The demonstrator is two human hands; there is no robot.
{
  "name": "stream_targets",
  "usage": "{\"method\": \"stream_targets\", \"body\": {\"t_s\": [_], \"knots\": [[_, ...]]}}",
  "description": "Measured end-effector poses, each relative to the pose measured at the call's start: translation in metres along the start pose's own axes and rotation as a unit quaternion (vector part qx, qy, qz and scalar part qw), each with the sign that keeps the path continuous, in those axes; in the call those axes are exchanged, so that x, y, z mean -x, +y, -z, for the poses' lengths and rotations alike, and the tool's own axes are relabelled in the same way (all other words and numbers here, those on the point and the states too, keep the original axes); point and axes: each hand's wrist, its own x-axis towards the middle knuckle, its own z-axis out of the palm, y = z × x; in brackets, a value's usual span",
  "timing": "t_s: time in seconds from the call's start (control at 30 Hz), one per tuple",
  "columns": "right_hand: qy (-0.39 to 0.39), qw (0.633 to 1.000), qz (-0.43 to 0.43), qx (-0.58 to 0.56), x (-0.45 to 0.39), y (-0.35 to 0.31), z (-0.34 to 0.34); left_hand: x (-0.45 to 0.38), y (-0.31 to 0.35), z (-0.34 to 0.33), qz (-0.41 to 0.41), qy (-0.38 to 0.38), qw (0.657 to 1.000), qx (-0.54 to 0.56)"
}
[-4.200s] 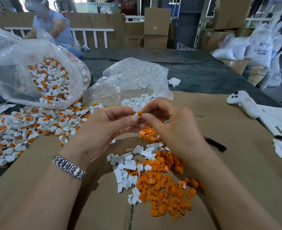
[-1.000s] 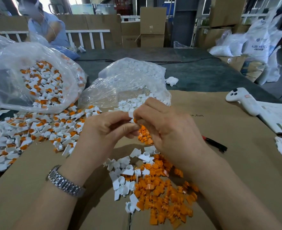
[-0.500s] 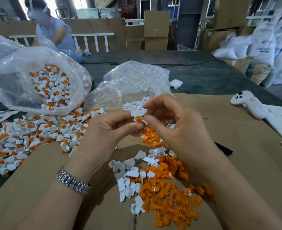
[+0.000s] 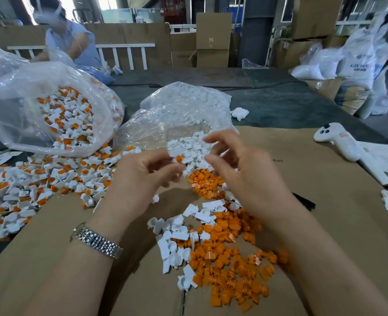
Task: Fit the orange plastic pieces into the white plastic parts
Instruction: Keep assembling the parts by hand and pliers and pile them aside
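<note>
The left hand point(image 4: 147, 176) is pinching a white plastic part point(image 4: 177, 155) between thumb and fingertips, and an orange piece point(image 4: 179, 158) is sitting in its round socket, so this one looks fitted, or very nearly so. The right hand point(image 4: 245, 174) is hovering just beside it with loosely spread fingers; its grip is holding nothing. Both hands are hanging above the cardboard-covered counter point(image 4: 325, 213), in front of the clear bag of white parts point(image 4: 184, 115).

By my reading, one fitting cycle is closing. The next move calls for dropping the assembled unit onto the heap of finished pieces point(image 4: 40, 179) lying to the left, below the bigger bag of finished pieces point(image 4: 58, 115). Then the right hand needs a fresh piece from the loose orange pieces point(image 4: 229, 270) spread near the person, and the left a fresh part from the loose white parts point(image 4: 177, 238) beside them. The pieces are small, so each needs turning the right way round before pressing in.
</note>
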Motion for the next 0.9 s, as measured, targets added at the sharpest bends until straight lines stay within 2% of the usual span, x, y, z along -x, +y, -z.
{"method": "stream_targets", "body": {"t_s": [0.1, 0.13, 0.2, 0.33, 0.43, 0.57, 0.7, 0.77, 0.9], "knots": [[0.048, 0.995, -0.059, 0.065, -0.005, 0.011, 0.010, -0.006, -0.016, 0.009, 0.033, 0.156, 0.977, -0.142], [0.047, 0.992, -0.071, 0.097, -0.007, 0.015, 0.013, -0.008, -0.020, 0.012, 0.042, 0.187, 0.960, -0.206], [0.014, 0.982, -0.086, 0.168, -0.007, 0.020, 0.015, -0.012, -0.030, 0.018, 0.067, 0.189, 0.932, -0.302], [-0.094, 0.960, -0.121, 0.233, -0.004, 0.024, 0.020, -0.012, -0.035, 0.019, 0.093, 0.138, 0.924, -0.344], [-0.196, 0.946, -0.143, 0.217, -0.002, 0.024, 0.029, -0.010, -0.028, 0.012, 0.040, 0.119, 0.955, -0.268], [-0.285, 0.933, -0.151, 0.158, 0.002, 0.021, 0.038, -0.003, -0.013, 0.004, -0.019, -0.013, 0.990, -0.140], [-0.323, 0.924, -0.159, 0.130, 0.004, 0.018, 0.039, 0.002, -0.006, 0.000, -0.012, -0.164, 0.982, -0.091], [-0.320, 0.923, -0.153, 0.149, 0.004, 0.017, 0.031, 0.002, -0.008, 0.000, -0.012, -0.193, 0.976, -0.101], [-0.267, 0.927, -0.097, 0.247, 0.003, 0.016, 0.013, 0.000, -0.013, 0.004, -0.019, -0.238, 0.962, -0.129]]}}
